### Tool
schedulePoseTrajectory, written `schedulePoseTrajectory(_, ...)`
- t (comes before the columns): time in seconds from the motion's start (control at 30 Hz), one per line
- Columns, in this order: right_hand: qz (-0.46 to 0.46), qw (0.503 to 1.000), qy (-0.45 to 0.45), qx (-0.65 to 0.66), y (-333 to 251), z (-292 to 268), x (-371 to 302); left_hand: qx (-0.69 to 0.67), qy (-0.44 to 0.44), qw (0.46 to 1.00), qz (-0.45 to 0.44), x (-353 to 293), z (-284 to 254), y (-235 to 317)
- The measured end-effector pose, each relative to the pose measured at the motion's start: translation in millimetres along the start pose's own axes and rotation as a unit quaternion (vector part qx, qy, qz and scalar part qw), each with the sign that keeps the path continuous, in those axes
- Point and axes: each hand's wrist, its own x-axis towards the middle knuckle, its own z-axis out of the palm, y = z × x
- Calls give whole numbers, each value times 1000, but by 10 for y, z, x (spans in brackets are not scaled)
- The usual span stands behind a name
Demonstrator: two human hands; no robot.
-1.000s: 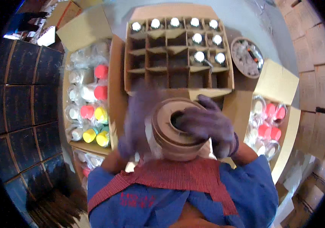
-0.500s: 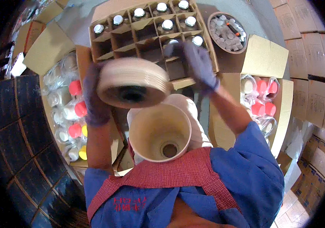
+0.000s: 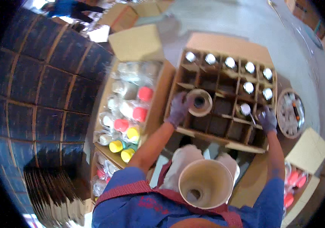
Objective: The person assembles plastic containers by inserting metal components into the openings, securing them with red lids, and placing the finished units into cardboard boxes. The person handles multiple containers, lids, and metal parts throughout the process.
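My left hand (image 3: 178, 110), in a grey-purple glove, grips a thick beige ring-shaped roll (image 3: 204, 110) with a dark centre hole. It hovers over the left part of a divided cardboard box (image 3: 227, 146). My right hand (image 3: 267, 121), gloved alike, reaches into the right column, fingers curled at a bottle (image 3: 261, 114) whose top they mostly hide. A silver-capped bottle (image 3: 245, 109) sits in the neighbouring compartment, a thin pale strip beside it. More silver-capped bottles (image 3: 229, 62) fill the far row and part of the right side. Between my legs stands a beige bucket (image 3: 223, 178).
Left is an open carton (image 3: 161, 91) of plastic-wrapped bottles with red and yellow caps. A round tub (image 3: 301, 131) of pale caps with an orange-black tool lies right. Another carton (image 3: 314, 182) is at lower right. Dark boxes (image 3: 44, 83) are stacked far left; a person (image 3: 71, 8) is beyond.
The view has swung, shifting the scene. My left hand has carried the beige roll away from above the bucket to over the divided box. My right hand has moved to a bottle in the right column.
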Motion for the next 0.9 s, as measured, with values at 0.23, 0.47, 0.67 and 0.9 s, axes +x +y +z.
schedulePoseTrajectory(0.23, -201, 931, 305, -13, -1024, -2110, -1388, -405, -381, 828, -71, -928, -411, 1508)
schedulePoseTrajectory(0.47, -453, 862, 209, 95, -1972, -2632, -2909, -677, -316, 664, -12, -1513, -864, 2522)
schedulePoseTrajectory(0.67, -356, 829, 65, 427, -2333, -2798, -2777, -599, -227, 758, 123, -2117, -1646, 2421)
schedulePoseTrajectory(0.9, -395, 799, -104, 442, -2789, -2930, -2902, -346, -212, 872, 274, -2713, -2185, 2187)
